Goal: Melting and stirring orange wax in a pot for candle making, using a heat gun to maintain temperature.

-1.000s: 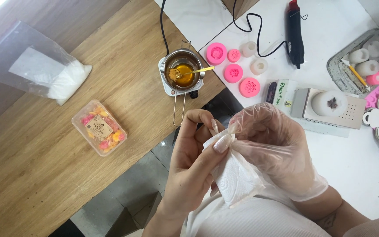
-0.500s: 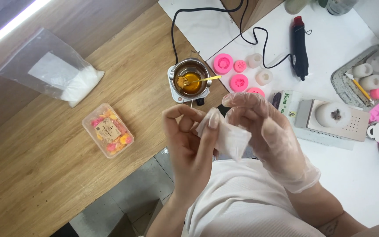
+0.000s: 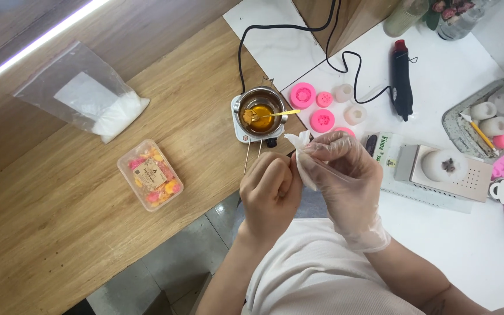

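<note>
Right hand (image 3: 345, 175) around white tissue (image 3: 302, 153)

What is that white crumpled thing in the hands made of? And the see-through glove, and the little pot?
The white crumpled thing looks like soft paper tissue: matte, creased, wrinkled at the edges. The glove on the right hand seems to be thin clear plastic: skin shows through and it wrinkles loosely. The bare left hand pinches the tissue too. The little pot looks like shiny metal, with bright reflections on its rim.
</note>
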